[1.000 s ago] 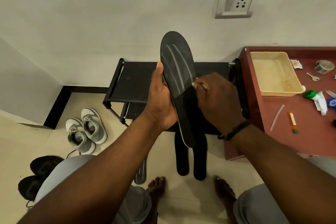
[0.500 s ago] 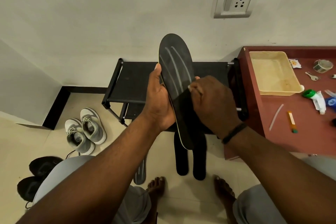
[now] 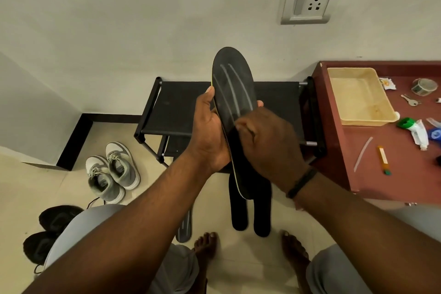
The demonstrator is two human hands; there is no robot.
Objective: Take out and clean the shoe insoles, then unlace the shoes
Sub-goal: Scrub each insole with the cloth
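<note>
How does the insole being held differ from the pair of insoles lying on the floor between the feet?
The held insole is off the floor, gripped by the left hand with the right hand on its face; the floor pair lies flat, untouched. The held insole shows pale lengthwise streaks and a yellowish edge; the floor pair looks plain black. All are dark and similar in shape.

matt black insole [image 3: 232, 83], fabric-topped rack [image 3: 181, 107], glossy plastic tray [image 3: 368, 120]
</note>
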